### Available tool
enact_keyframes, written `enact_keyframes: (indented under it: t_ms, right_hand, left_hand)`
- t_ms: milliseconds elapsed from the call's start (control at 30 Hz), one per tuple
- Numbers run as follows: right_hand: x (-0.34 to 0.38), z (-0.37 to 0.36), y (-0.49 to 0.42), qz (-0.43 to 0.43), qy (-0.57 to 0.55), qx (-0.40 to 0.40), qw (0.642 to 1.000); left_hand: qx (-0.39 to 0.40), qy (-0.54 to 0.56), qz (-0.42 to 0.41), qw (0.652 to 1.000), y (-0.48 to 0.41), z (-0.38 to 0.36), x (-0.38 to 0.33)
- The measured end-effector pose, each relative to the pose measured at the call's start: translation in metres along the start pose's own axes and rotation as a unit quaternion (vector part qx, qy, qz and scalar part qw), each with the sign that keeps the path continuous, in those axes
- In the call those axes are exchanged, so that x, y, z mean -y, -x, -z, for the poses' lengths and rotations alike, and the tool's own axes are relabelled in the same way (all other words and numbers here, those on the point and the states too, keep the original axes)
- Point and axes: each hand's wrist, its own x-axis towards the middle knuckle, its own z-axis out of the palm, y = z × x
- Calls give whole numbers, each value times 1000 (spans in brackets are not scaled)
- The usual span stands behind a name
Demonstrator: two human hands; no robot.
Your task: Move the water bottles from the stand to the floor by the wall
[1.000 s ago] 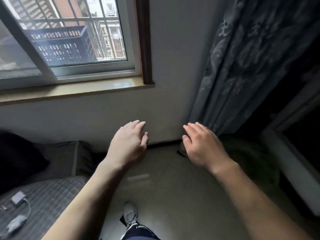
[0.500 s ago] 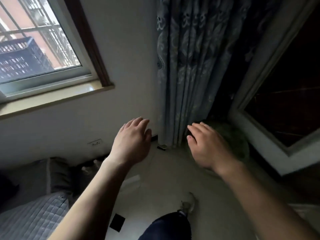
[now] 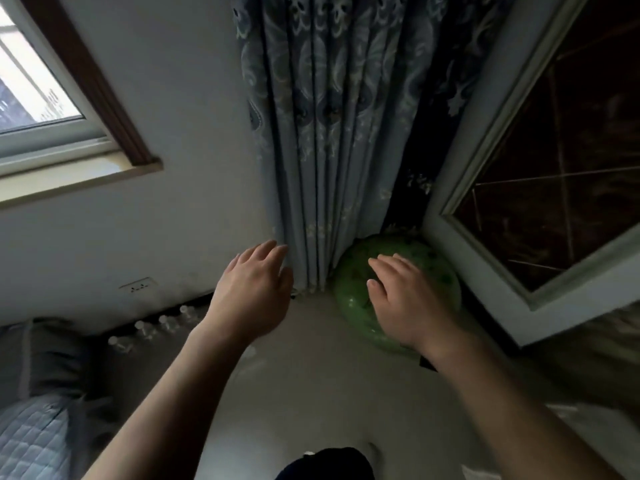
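Both hands empty, held out over the floor point(image 3: 311, 393) mid-frame. Left hand point(image 3: 251, 299) palm down, fingers loosely apart and slightly curled, gripping nothing. Right hand point(image 3: 405, 303) same: fingers a bit spread, nothing held, in front of a green round object point(image 3: 360, 265) at center right; contact cannot be told.

Water bottles point(image 3: 152, 329): a row of small clear bottles with pale caps, at least 4 visible, standing on the floor against the base of the wall point(image 3: 156, 98), lower left of frame, below the wall socket point(image 3: 138, 286). Dim there, exact count unclear. So some bottles look already placed. No stand in view, so how many remain cannot be told.

Other items: patterned curtain point(image 3: 329, 133) hanging top center to the floor, window point(image 3: 38, 98) upper left, framed dark panel point(image 3: 554, 168) right side, quilted bedding point(image 3: 31, 434) lower left.

Judgement: between trips, hands free, probably heading off for another bottle.

Risks from here:
- Row is close to the bedding and in shadow; setting down the next bottle by feel could knock a neighbour and topple several.
- Green object and curtain hem sit near the walking path; a foot could catch either.
- Poor light makes an upright placement harder to judge.
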Motion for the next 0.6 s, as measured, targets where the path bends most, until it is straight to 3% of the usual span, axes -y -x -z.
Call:
enact_keyframes:
  t_ms: [200,600]
  right_hand:
    - [-53,31,25,-35,-2,12,999]
    - [-140,76,97,-82,3,-25,996]
  left_hand:
    - [40,-3,-26,999,-15,-15,-63]
    - [46,9,-96,994,-2,-29,-172]
